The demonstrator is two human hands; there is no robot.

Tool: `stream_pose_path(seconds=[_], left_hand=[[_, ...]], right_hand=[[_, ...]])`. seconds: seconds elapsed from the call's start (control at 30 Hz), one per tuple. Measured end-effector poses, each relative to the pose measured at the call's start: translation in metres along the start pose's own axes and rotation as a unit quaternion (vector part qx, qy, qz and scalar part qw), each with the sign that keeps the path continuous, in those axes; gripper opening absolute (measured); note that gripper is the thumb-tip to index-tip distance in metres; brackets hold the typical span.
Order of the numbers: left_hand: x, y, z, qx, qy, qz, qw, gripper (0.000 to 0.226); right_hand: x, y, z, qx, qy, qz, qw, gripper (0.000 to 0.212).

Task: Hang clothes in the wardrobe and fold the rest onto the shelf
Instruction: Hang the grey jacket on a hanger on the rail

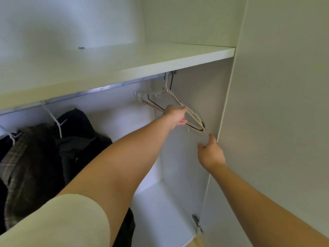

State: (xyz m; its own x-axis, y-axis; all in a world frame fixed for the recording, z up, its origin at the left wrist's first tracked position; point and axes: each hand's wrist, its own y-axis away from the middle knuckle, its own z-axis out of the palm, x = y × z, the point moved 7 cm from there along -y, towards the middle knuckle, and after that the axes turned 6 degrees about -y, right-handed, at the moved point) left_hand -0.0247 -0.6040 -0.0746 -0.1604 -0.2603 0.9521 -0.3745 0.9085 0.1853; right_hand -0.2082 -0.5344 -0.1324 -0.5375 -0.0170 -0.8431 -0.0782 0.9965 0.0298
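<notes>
At the left, dark clothes (53, 148) already hang from white hangers on the rail (99, 90) under the shelf (160, 57), which looks bare, so the folding part seems not yet begun. Past a gap on the rail, a few empty hangers (175, 98) hang bunched at its right end, against the wardrobe's side wall (204, 97). The left hand (175, 115) pinches the arm of a pale one, tilting it outward, likely to lift its hook off for the next garment. Just below, the right hand (211, 152) is loose-fingered and holds nothing, perhaps ready to steady the others. No loose garment is in view.
</notes>
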Motion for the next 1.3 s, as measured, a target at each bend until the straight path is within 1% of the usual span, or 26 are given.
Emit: stream_pose_path(seconds=[0.07,0.13,0.27,0.37,0.4,0.5,0.57,0.63,0.7,0.83,1.07,1.2,1.3], left_hand=[[0.001,-0.008,0.011,0.012,0.004,-0.003,1.000,0.054],[0.003,-0.013,0.021,0.014,0.015,-0.007,1.000,0.049],[0.003,-0.020,0.026,0.039,0.014,-0.012,0.999,0.029],[0.003,-0.018,0.029,0.027,0.036,-0.018,0.999,0.011],[0.003,-0.017,0.029,0.021,0.046,-0.022,0.998,0.008],[0.003,-0.015,0.026,0.033,0.043,-0.023,0.998,0.020],[0.004,-0.011,0.019,0.059,0.025,-0.014,0.998,0.021],[0.006,-0.006,0.014,0.080,-0.017,0.015,0.997,0.021],[0.007,0.000,0.009,0.090,-0.053,0.049,0.993,0.020],[0.010,0.007,-0.001,0.100,-0.072,0.071,0.990,0.020],[0.022,0.038,-0.027,0.124,-0.036,0.112,0.985,0.016],[0.017,0.064,-0.038,0.119,0.020,0.105,0.987,0.021],[0.016,0.089,-0.041,0.095,0.059,0.104,0.988,0.018]], right_hand=[[0.003,-0.003,-0.002,-0.007,-0.001,0.002,1.000,0.063],[0.003,-0.004,-0.004,-0.012,-0.003,-0.002,1.000,0.062],[0.000,-0.005,-0.009,-0.014,-0.013,-0.018,1.000,0.061],[-0.002,-0.005,-0.011,-0.015,-0.019,-0.025,0.999,0.060],[-0.001,-0.005,-0.011,-0.014,-0.021,-0.024,0.999,0.061],[0.000,-0.008,-0.011,-0.009,-0.034,-0.023,0.999,0.062],[-0.004,-0.007,-0.011,-0.004,-0.039,-0.032,0.999,0.062],[-0.012,-0.004,-0.010,-0.007,-0.038,-0.049,0.998,0.059],[-0.018,0.000,-0.006,-0.019,-0.035,-0.061,0.997,0.056],[-0.028,0.003,0.000,-0.023,-0.019,-0.088,0.996,0.050],[-0.039,0.012,-0.006,0.015,-0.059,-0.128,0.990,0.041],[-0.039,0.026,-0.013,0.032,-0.063,-0.144,0.987,0.040],[-0.039,0.041,-0.021,0.062,-0.075,-0.155,0.983,0.041]])
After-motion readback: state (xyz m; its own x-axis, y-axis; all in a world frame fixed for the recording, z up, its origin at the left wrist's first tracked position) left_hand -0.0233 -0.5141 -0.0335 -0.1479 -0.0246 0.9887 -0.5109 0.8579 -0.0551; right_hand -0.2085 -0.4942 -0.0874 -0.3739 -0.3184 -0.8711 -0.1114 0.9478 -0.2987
